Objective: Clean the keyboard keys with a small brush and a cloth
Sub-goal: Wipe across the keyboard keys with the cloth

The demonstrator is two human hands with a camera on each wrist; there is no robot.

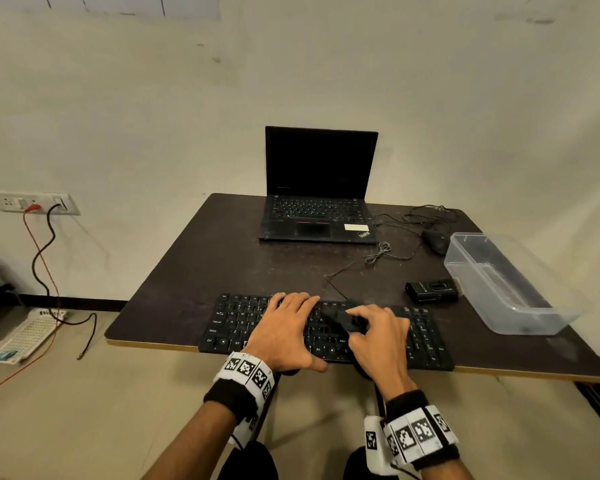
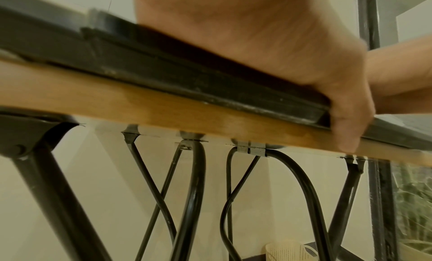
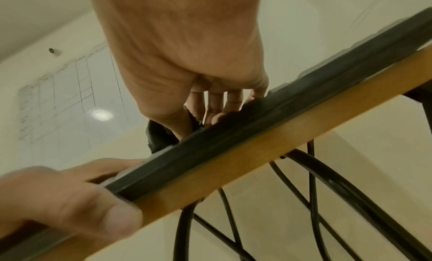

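Observation:
A black keyboard lies along the front edge of the dark table. My left hand lies flat on the keyboard's left half with straight fingers, and its thumb hangs over the keyboard's front edge. My right hand pinches a dark cloth and holds it on the middle keys. The right wrist view shows the right fingers curled over the cloth above the keyboard. No brush is plainly in view.
An open laptop stands at the back of the table, with a mouse and loose cables to its right. A clear plastic container and a small black device sit on the right side.

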